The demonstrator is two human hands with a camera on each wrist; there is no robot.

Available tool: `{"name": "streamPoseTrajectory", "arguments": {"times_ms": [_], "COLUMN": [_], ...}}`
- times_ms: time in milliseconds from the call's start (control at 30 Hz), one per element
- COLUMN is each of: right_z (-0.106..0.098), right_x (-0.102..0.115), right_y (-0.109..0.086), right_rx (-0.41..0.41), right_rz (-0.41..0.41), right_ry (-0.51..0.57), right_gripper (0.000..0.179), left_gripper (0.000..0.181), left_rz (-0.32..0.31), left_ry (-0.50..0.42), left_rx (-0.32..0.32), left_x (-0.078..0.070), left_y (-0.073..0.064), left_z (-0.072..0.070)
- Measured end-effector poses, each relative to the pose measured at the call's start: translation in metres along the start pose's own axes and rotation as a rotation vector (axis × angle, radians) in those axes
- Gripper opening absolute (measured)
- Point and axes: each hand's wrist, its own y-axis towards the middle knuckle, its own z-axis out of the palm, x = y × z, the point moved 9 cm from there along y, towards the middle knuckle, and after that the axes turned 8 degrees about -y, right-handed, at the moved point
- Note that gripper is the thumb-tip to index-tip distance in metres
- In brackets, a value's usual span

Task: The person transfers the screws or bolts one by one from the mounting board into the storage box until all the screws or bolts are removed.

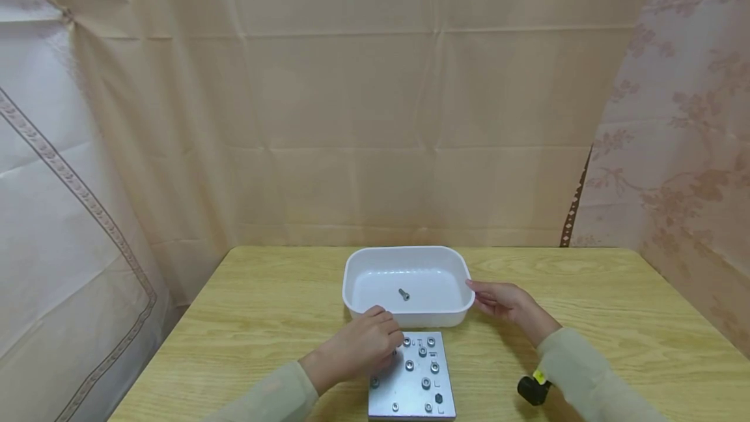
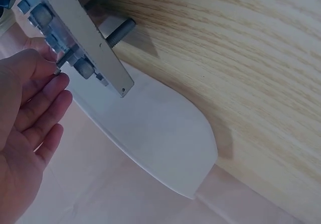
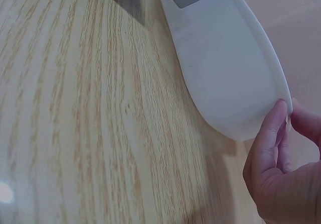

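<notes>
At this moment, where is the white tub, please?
In the head view, the white tub stands on the wooden table, just beyond the metal plate; the right hand pinches its right-hand rim.

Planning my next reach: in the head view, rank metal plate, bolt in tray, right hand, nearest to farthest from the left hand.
1. Metal plate: beside the left hand, extending right.
2. Loose bolt: beyond that hand, inside the white tray.
3. Right hand: far right, at the tray's rim.
</notes>
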Motion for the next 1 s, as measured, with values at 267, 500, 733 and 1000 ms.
{"name": "streamPoseTrajectory", "arguments": {"times_ms": [267, 500, 733, 1000], "right_z": [-0.002, -0.001, -0.001, -0.001], "right_x": [-0.001, 0.000, 0.000, -0.002], "right_y": [0.001, 0.002, 0.001, 0.000], "right_rx": [-0.008, 0.004, 0.008, -0.004], "right_rz": [-0.003, -0.016, -0.021, -0.011], "right_ry": [-0.007, -0.017, 0.002, 0.003], "right_gripper": [0.012, 0.012, 0.017, 0.016], "left_gripper": [0.011, 0.011, 0.007, 0.008], "left_rz": [0.004, -0.014, -0.078, -0.169], "left_ry": [-0.026, -0.032, -0.047, -0.095], "left_rx": [0.020, 0.067, 0.152, 0.222], "left_x": [0.002, 0.004, 0.013, 0.022], "left_y": [0.002, 0.005, 0.014, 0.019], "left_z": [-0.002, -0.003, -0.005, -0.008]}}
